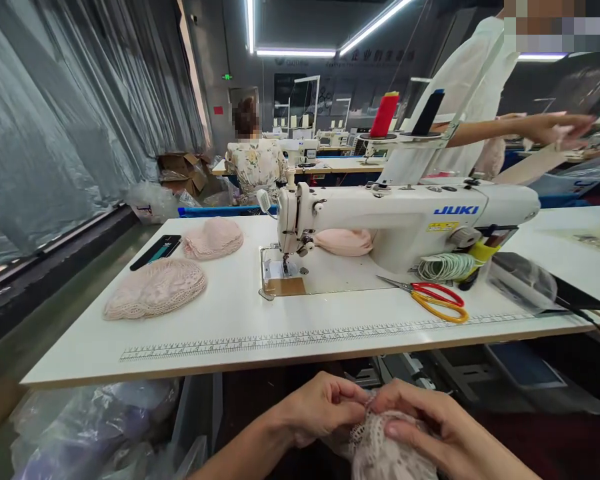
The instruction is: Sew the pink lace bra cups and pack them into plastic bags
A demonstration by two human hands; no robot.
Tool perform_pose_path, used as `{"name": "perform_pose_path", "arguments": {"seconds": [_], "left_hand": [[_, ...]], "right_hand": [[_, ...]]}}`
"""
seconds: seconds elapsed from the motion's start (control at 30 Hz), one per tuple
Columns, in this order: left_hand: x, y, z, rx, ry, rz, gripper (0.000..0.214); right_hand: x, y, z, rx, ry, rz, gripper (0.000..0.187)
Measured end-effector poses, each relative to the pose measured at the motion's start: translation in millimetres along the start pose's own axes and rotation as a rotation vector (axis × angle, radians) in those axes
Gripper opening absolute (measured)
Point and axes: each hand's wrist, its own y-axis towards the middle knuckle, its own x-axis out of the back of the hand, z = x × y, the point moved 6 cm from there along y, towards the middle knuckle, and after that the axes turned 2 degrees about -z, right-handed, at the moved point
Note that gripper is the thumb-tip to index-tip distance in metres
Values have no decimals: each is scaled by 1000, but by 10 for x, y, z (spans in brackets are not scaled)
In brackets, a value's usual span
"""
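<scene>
Lace fabric (393,450) sits before the desk (230,317), which bears two lace pieces (155,290), a JUKI sewing machine (405,217), scissors (420,293). Left hand (325,408) pinches the fabric's upper-left edge; right hand (430,420) grasps its right side.

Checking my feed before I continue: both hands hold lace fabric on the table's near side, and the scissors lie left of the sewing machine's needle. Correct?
Wrong side: the head view shows the scissors right of the needle. The left hand and right hand do hold lace fabric on the near side of the table.
</scene>
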Motion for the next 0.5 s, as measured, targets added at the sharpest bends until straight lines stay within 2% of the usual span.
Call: {"name": "perform_pose_path", "arguments": {"seconds": [0.1,0.23,0.4,0.5], "left_hand": [[10,-48,44,-12,-32,54,49],[42,-71,61,-54,-82,80,54],[71,-43,60,-83,-13,18,40],[99,4,70,-92,0,-23,32]], "right_hand": [[47,92,-128,14,-96,-115,17],[0,100,-262,-24,-73,-103,20],[-4,104,-168,-26,-11,-98,26],[-23,99,-47,-17,100,-59,31]]}}
